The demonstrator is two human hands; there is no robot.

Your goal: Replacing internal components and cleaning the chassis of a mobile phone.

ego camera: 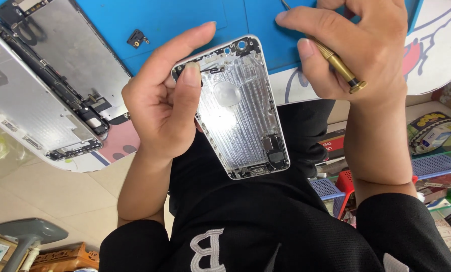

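Note:
My left hand [167,95] grips a silver phone rear housing [240,113] by its left edge, inner side up, held above my lap in front of the table edge. The thumb rests on the housing's upper left corner. My right hand [356,45] is closed around a thin brass-handled screwdriver [339,65]; its tip points up and left over the blue mat and is mostly hidden by the fingers. The right hand sits just right of the housing's top, apart from it.
A blue work mat [175,25] covers the white table. Two phone display assemblies [49,75] lie face down at the left. A small black part [137,38] lies on the mat. Bins and packages [432,151] stand on shelves at the right; tiled floor below left.

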